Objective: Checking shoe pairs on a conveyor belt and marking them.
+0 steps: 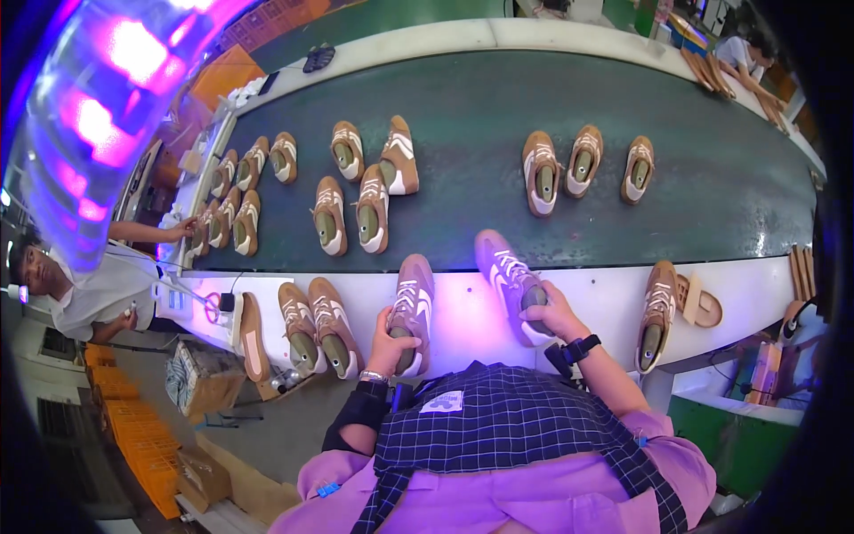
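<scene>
My left hand (388, 345) is closed round the heel end of a brown sneaker (410, 298) with white laces and white side stripes, its toe pointing away from me. At the right, my right hand (555, 313) grips the heel of another brown sneaker (509, 272), its thumb at the shoe opening. This one is tilted, toe toward the upper left. A green shoe last fills each opening. Both shoes are over the white ledge, and the right one's toe reaches over the green belt. Left of my left hand stand two more sneakers (333, 320).
Several sneakers (369, 209) stand on the green conveyor belt (463, 107). On the white ledge are a single sneaker (658, 311), brown soles (707, 307) and a sole (253, 338) at the left. One co-worker (98, 285) reaches toward shoes at left; another (745, 58) works far right.
</scene>
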Motion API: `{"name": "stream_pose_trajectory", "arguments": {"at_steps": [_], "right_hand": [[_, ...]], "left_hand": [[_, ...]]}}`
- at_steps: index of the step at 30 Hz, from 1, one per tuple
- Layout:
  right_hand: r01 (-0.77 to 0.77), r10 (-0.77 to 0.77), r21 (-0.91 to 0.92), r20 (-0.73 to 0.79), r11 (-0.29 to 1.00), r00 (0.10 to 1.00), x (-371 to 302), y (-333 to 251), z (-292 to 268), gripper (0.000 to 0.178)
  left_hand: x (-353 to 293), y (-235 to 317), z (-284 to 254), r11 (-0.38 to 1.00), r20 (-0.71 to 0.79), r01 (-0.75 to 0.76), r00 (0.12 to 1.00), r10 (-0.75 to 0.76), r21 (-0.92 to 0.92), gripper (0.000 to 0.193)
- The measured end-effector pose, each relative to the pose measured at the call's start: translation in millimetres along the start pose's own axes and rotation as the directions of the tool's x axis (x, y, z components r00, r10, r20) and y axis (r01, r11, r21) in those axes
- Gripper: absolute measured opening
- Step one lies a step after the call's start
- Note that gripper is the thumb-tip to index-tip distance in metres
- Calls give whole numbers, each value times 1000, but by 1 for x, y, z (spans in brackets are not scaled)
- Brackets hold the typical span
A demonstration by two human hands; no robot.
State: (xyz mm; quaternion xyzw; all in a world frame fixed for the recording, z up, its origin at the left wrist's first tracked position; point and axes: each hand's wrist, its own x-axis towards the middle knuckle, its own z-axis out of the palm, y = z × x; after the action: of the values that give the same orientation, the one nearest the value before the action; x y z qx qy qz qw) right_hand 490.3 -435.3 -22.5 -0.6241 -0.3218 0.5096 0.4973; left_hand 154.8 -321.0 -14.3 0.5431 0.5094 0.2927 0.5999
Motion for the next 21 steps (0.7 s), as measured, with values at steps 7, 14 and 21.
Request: {"name": "stream_pose_trajectory", "arguments": {"at_steps": [7,14,21], "right_hand": [[-80,-101,499,325,863,940,-30,-48,21,73],[-45,-164,495,371,868,914,-38,-78,19,80],[2,-194,495,336,869,922,-52,-101,25,85]], "left_hand": [[-16,34,35,835,210,87,977,35,-544,93],[-27,70,37,818,266,1,946,186,-575,99],[-37,87,35,830,228,-69,946,230,-554,99]]}}
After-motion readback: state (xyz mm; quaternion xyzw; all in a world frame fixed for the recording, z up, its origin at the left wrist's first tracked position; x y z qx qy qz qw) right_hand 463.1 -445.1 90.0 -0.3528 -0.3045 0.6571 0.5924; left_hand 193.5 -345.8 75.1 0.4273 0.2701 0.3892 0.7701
